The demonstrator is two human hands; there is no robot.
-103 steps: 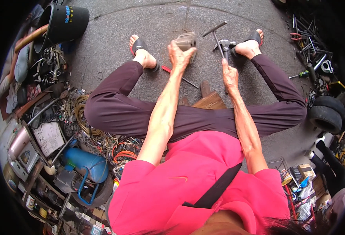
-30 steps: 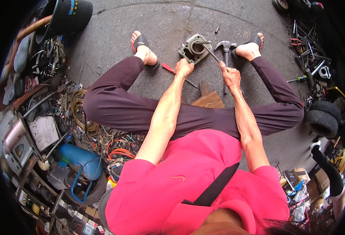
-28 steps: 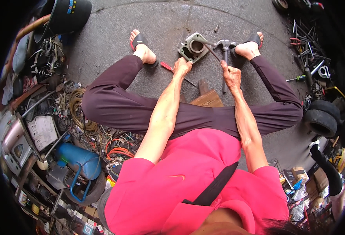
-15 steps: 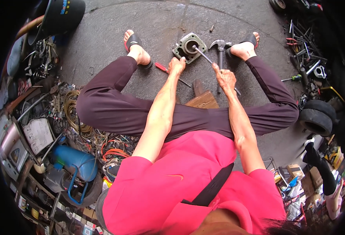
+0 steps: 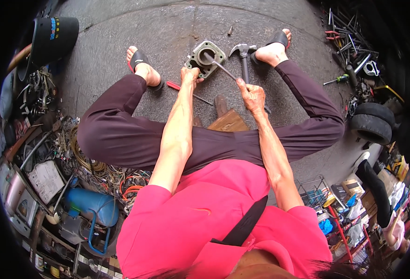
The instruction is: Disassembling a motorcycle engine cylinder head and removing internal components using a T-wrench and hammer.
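A grey-green metal engine cylinder [image 5: 219,56] with a round bore rests on the floor between my feet. My left hand [image 5: 190,75] is closed on its near left edge. My right hand [image 5: 253,97] is wrapped round a thin metal rod [image 5: 224,68], its thumb stretched along it. The rod slants away to the left, and its far end is inside the bore. Just right of the cylinder lies a claw hammer [image 5: 245,67], its lower handle partly hidden by my right hand. A screwdriver with a red handle [image 5: 173,85] lies beside my left forearm.
A wooden block [image 5: 229,122] sits close to my lap. Tangled wires and a blue tank [image 5: 91,206] crowd the left, below a black bucket [image 5: 54,42]. Loose tools [image 5: 349,39] and small tyres [image 5: 372,123] lie at right. Another person's dark-clad leg [image 5: 374,190] shows lower right.
The whole view has shifted, so everything in front of me appears farther left. The rod's far end has moved slightly left within the bore. Both hands keep their grips.
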